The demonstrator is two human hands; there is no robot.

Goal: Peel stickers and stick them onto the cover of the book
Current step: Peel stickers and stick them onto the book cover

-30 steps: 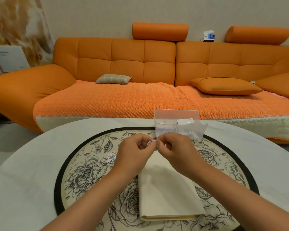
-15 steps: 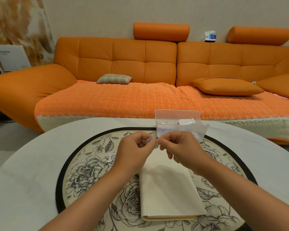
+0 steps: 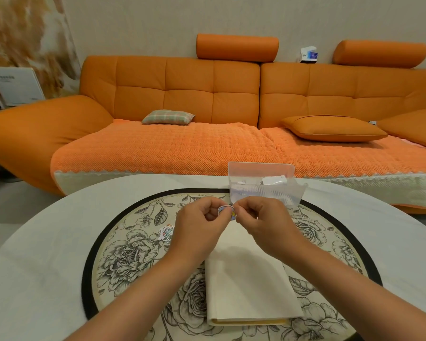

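Now my left hand [image 3: 199,225] and right hand [image 3: 263,223] both pinching a small sticker [image 3: 227,210], held above the cream book [image 3: 249,286], plastic box [image 3: 263,183] just beyond.

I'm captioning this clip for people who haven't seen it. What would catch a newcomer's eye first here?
The big orange sofa fills the background behind the round table. In front, the left hand and right hand together pinch a small colourful sticker over the far end of a closed cream book, which lies on a floral mat. A clear plastic box stands just behind the hands.
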